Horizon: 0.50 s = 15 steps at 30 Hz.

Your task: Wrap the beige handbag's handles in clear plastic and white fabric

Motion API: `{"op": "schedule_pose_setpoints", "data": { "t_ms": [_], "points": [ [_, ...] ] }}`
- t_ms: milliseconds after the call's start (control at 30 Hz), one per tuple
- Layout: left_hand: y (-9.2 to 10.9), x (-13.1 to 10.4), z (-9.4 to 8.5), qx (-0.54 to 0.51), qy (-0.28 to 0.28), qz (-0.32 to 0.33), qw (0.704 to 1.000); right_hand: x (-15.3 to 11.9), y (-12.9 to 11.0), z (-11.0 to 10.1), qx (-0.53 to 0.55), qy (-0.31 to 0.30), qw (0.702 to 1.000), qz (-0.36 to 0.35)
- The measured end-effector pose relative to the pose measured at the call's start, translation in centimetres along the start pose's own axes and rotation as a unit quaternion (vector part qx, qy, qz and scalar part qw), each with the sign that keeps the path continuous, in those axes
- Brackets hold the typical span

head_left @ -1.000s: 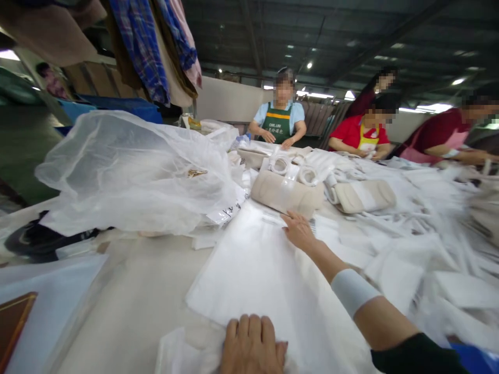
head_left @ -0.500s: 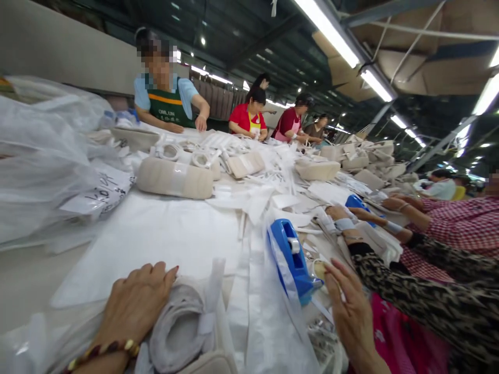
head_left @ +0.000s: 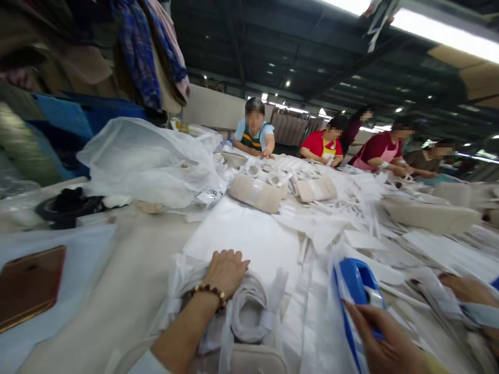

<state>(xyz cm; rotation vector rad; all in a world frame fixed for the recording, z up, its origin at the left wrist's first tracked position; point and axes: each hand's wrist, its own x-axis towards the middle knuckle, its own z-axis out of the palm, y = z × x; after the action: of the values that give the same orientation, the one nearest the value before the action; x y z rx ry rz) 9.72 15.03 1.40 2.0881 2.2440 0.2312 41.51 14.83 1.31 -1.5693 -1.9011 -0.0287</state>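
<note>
At lower centre, a rolled grey fabric bundle (head_left: 247, 314) in clear plastic lies under the left hand (head_left: 225, 270), fingers spread flat, pinning it. At lower right, the right hand (head_left: 380, 340) grips the blue tape dispenser (head_left: 356, 285). No tape seems applied yet; sealing looks unfinished. A white bag stack (head_left: 249, 234) lies beyond.

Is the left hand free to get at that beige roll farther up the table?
Probably yes: the left hand rests on a rolled bundle, with only flat white sheet before the beige roll.
</note>
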Motion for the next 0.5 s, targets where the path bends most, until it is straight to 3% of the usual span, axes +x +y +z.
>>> {"op": "schedule_pose_setpoints", "data": {
  "t_ms": [100,167,267,400,500],
  "points": [
    [0.1,-0.3,0.0,-0.014,0.010,0.002,1.000,3.9,-6.8,5.6,0.048,-0.058,0.996,-0.043],
    [0.1,-0.4,0.1,-0.023,0.016,0.003,1.000,6.3,-8.6,9.5,0.082,-0.120,0.979,-0.140],
    [0.0,-0.4,0.2,-0.038,0.018,-0.001,0.999,8.9,-9.2,13.9,0.104,-0.220,0.935,-0.258],
    [0.2,-0.3,0.3,-0.053,0.013,-0.012,0.998,10.1,-10.1,16.8,0.088,-0.295,0.890,-0.337],
    [0.4,-0.2,0.3,-0.063,0.009,-0.022,0.998,9.7,-11.1,17.8,0.048,-0.304,0.875,-0.374]
  ]
}}
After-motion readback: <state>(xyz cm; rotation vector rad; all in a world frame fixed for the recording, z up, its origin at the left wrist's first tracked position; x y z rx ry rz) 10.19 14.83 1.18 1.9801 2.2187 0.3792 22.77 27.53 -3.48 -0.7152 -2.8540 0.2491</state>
